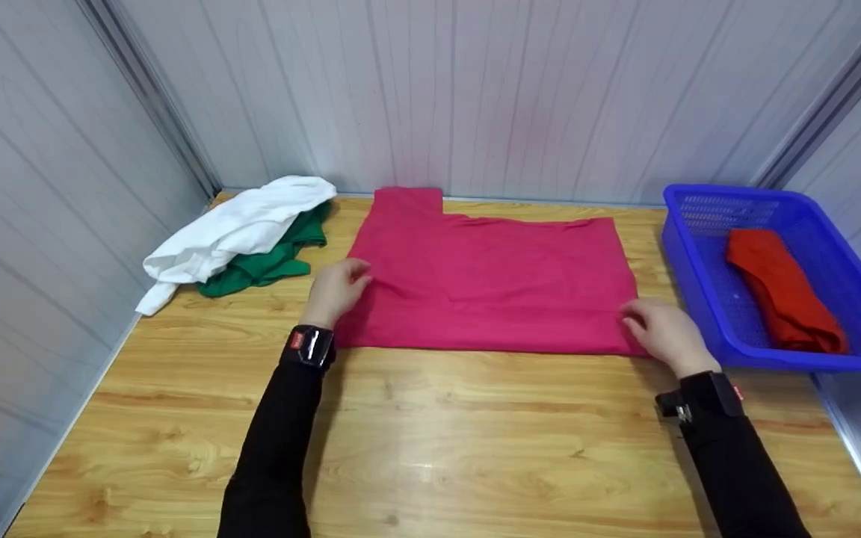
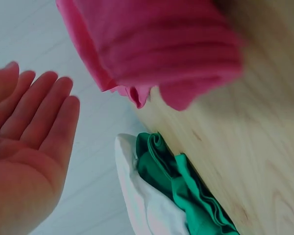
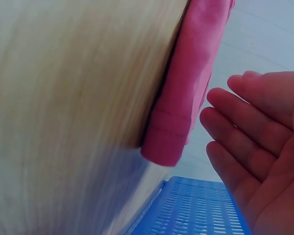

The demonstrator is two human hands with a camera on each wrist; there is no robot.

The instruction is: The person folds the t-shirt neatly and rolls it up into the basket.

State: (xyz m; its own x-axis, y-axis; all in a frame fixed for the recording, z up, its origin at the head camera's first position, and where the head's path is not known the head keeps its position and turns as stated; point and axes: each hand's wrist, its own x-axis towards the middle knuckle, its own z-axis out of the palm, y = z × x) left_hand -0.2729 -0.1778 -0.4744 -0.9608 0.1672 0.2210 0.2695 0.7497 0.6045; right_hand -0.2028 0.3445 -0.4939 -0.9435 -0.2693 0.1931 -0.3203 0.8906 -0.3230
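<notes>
L hand (image 1: pixel 335 293), fingers straight, nr L end of folded pink cloth garment (image 1: pixel 490 284); R hand (image 1: pixel 668 335), fingers loosely spread, nr R end, by blue rectangular plastic basket (image 1: pixel 692 273).

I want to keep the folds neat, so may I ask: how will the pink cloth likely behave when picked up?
The pink cloth is probably floppy, since soft wrinkles cross it. Its layers may shift if lifted, as the right wrist view shows a soft, rounded fold. It seems unlikely to roll, lying flat on the table.
</notes>
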